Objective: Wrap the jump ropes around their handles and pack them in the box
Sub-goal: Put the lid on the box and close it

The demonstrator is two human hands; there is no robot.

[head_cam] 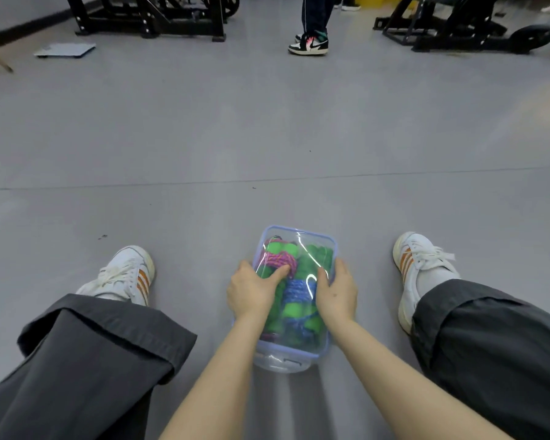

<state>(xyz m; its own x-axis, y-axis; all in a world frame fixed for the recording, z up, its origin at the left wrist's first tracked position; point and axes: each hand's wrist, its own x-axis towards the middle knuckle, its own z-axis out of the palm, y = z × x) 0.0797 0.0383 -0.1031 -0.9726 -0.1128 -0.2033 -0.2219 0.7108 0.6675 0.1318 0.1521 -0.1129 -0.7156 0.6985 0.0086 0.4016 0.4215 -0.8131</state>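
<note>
Gripping box [299, 233] sides: left hand [251, 292], right hand [335, 293]; jump ropes [296, 292] inside.

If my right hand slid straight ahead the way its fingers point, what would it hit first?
Likely nothing: the right hand runs along the box rim, with only bare floor beyond, though depth is unclear.

The box [299, 231] is clear with a pale lilac-blue rim. Inside it show bright green handles [294, 312], a pink-and-purple rope [280, 260] with a twisted pattern and a blue rope [296, 292]. The floor [267, 138] is plain grey. The trousers [92, 360] are charcoal; the shoes [124, 274], at four and eight o'clock, are white with orange stripes.
</note>
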